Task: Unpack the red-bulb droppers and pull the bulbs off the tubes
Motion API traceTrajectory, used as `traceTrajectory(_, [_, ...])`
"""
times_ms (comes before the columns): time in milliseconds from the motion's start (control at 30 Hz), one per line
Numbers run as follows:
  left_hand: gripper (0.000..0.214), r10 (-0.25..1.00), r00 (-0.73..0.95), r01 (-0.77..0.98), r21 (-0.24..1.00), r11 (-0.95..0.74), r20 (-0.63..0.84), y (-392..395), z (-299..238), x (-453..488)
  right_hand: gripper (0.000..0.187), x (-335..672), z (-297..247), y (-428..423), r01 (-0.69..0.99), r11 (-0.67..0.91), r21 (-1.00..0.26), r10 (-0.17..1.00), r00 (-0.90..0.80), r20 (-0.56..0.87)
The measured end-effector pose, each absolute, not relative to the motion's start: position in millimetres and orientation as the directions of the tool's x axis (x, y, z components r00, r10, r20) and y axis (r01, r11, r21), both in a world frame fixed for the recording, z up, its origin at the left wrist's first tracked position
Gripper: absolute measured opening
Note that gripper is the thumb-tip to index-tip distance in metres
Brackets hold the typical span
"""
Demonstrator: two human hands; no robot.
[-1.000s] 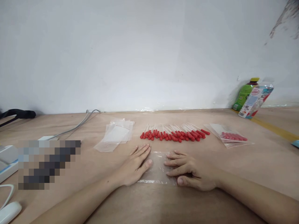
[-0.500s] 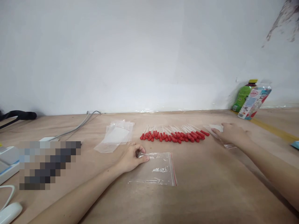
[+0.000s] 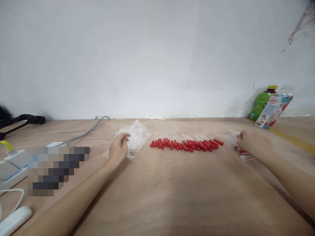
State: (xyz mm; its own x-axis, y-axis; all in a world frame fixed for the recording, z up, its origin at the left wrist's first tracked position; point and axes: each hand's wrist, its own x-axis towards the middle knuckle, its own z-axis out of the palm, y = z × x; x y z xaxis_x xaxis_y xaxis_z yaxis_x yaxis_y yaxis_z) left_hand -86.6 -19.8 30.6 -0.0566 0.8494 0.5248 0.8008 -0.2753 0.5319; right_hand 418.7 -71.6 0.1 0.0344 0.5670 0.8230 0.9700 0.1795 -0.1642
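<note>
- The left hand (image 3: 118, 150) is at a crumpled, clear plastic bag (image 3: 140, 135); its thumb and index finger are close together, overlapping the bag's left part, but I cannot tell whether they pinch it.
- That bag lies mostly beyond and to the right of those fingers, above the wooden table (image 3: 157, 190).
- The right hand (image 3: 253, 142) has its fingers curled together over flat, clear plastic packaging with red pieces inside (image 3: 243, 154); I cannot tell whether they grip it.
- Red, bulb-ended pieces with thin white sticks (image 3: 187, 145) lie in a row between the hands, apart from both.
</note>
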Motion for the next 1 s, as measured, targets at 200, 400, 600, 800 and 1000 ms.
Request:
traceTrajectory(200, [0.023,0.91,-0.114,0.951,0.308,-0.016,0.399,1.2,23.9,-123.2,0.018,345.0,46.5,-92.8,0.999,0.048,0.025,0.504,-0.045,0.862])
traceTrajectory(400, [0.028,0.731,-0.106,0.945,0.297,-0.136,0.674,-20.0,31.7,-92.2,0.023,231.2,33.7,-127.6,0.721,0.668,0.182,0.415,-0.564,0.714])
traceTrajectory(600, [0.029,0.784,0.37,0.595,0.521,-0.612,0.499,-83.1,31.2,-36.5,0.017,163.2,-1.6,-132.5,0.543,0.839,0.026,0.414,-0.67,0.616])
traceTrajectory(800, [0.04,0.657,0.694,0.467,0.51,-0.723,0.296,-117.8,25.9,-22.7,0.019,177.0,10.0,-129.8,0.639,0.728,-0.247,0.621,-0.463,0.633])
traceTrajectory(1000, [0.058,0.548,0.823,0.447,0.425,-0.787,0.148,-100.2,23.0,-29.8,0.02,210.9,-6.2,-121.0,0.757,0.482,-0.442,0.818,-0.209,0.536])
